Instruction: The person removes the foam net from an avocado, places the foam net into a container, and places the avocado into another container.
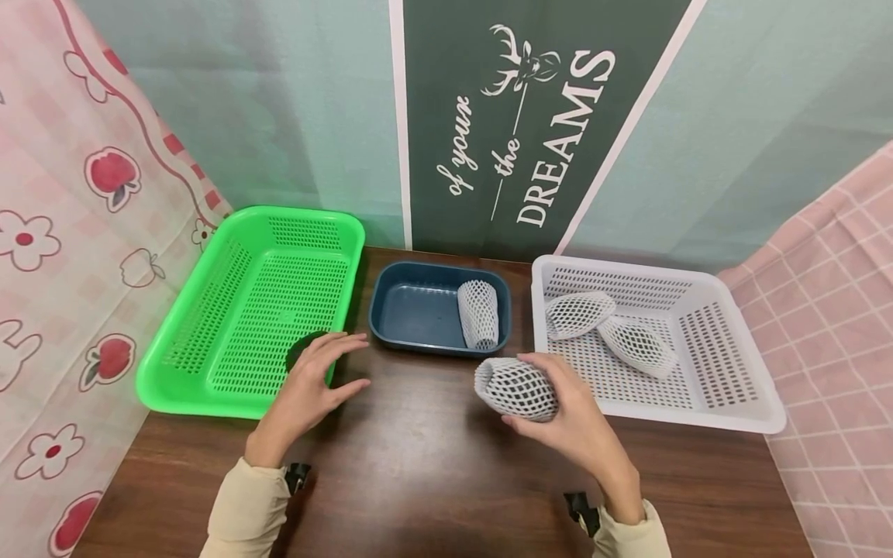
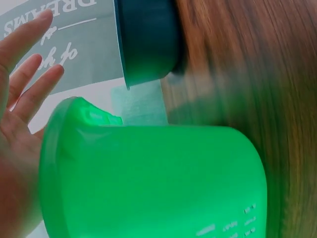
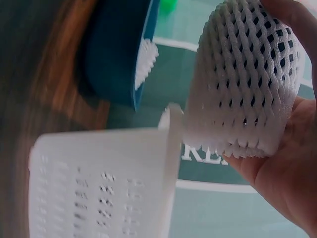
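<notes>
"Starting at the grip, what is noted?"

"One white foam-net sleeve (image 1: pixel 522 390) is clasped in the curled fingers of the right hand (image 1: pixel 572 415), above the desk (image 1: pixel 418 457), between the near right corner of the blue tray (image 1: pixel 418 318) and the near left corner of the white basket (image 1: pixel 760 407). Nothing is held by the left hand (image 1: pixel 310 387); its fingers are spread over the near right corner of the green basket (image 1: pixel 167 380)."

"Farther out?"

"A second sleeve (image 1: pixel 479 314) is seen along the tray's right edge; two more sleeves (image 1: pixel 636 345) are contained in the white basket."

"Step?"

"Unwrapping, it is judged; the left hand is probably needed next at the sleeve's loose end, gently."

"Obscured?"

"The held sleeve's contents are masked by mesh. A dark object (image 1: pixel 296 355) in the green basket is partly covered by the left hand; it cannot be identified."
</notes>
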Motion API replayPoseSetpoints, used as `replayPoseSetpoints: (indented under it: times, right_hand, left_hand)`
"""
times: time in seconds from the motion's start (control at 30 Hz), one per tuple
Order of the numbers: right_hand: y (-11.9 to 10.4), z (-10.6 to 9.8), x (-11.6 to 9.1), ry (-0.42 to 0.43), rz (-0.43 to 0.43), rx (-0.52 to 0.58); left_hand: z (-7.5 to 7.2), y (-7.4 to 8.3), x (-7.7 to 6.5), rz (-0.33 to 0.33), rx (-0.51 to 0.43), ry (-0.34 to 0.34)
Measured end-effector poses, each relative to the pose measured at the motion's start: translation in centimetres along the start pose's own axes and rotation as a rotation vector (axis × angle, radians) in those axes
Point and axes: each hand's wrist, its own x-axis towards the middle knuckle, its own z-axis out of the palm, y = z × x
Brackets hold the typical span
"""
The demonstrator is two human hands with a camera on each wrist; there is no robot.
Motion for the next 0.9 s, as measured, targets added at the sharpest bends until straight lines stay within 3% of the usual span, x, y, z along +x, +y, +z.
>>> replayPoseSetpoints:
  times: [0.23,0.6,0.9]
  right_hand:
    - [-0.6,1.9,-0.1,-0.062,-0.025,0.033]
    - [0.0,5.2,-0.3,-0.171,0.024,0.036]
    - [0.5,7.7,-0.5,-0.213,0.064,0.038]
  left_hand:
    - [0.5,0.6,0.3,0.017,-0.035,-0.021]
    - [1.6,1.4,0.4,0.072,-0.048,-0.032]
    - [2.6,2.3,0.4,0.029,-0.063,-0.105]
